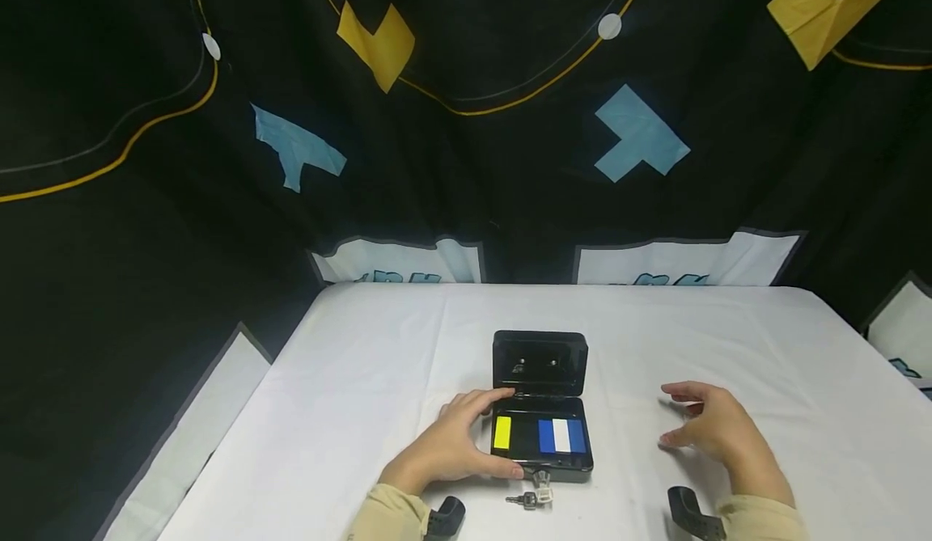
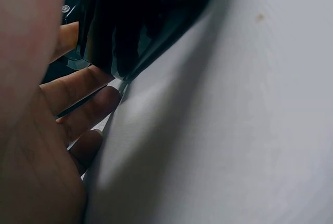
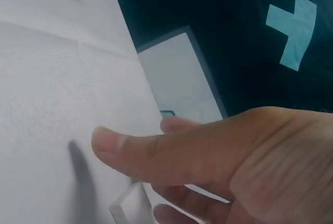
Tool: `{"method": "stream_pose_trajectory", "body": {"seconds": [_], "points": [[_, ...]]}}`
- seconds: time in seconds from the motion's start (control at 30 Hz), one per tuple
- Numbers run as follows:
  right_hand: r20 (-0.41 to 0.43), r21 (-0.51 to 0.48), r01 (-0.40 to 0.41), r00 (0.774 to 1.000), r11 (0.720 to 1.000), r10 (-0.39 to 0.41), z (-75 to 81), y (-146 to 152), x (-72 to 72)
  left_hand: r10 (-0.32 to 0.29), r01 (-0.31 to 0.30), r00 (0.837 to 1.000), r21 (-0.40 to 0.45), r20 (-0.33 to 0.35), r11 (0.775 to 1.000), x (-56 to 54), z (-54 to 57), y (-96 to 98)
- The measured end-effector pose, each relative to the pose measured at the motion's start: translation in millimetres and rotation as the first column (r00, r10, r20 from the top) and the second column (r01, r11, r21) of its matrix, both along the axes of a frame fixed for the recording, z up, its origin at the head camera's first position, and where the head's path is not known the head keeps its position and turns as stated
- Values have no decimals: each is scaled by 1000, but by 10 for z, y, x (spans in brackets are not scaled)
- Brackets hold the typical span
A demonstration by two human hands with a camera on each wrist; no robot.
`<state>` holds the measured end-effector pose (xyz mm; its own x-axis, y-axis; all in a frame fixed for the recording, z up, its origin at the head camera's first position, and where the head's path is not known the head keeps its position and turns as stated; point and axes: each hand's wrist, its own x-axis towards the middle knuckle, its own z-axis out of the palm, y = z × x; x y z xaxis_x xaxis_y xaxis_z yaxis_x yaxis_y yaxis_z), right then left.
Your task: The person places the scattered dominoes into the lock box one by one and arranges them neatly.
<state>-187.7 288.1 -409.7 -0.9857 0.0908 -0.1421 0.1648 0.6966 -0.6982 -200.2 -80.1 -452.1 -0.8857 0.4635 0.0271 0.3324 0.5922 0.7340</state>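
A small black lockbox (image 1: 568, 475) lies on the white table with its lid (image 1: 539, 357) raised at the back. Inside are a yellow block (image 1: 502, 433) at the left, then at the right a blue, a white (image 1: 561, 436) and another blue block. Keys (image 1: 526, 500) with a clear tag lie at the box's front edge. My left hand (image 1: 455, 444) holds the box by its left side, thumb at the front and index finger near the hinge. In the left wrist view its fingers meet the dark box wall (image 2: 140, 31). To the right, my right hand (image 1: 717, 428) hovers with loosely bent, unfilled fingers.
White cloth covers the table (image 1: 379, 347). Behind it and on the left hangs a black curtain (image 1: 466, 185) with yellow and blue patches. A dark band with a curved piece sits on the left wrist (image 1: 446, 517) and on the right wrist (image 1: 692, 513).
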Motion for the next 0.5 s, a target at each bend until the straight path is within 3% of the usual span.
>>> {"method": "stream_pose_trajectory", "body": {"seconds": [0.3, 0.5], "points": [[41, 26, 4, 999, 1000, -5, -26, 78, 20, -7, 7, 1000, 13, -4, 1000, -4, 1, -8], [81, 29, 58, 995, 998, -60, -48, 87, 4, -3, 3, 1000, 13, 0, 1000, 3, 7, -4]]}}
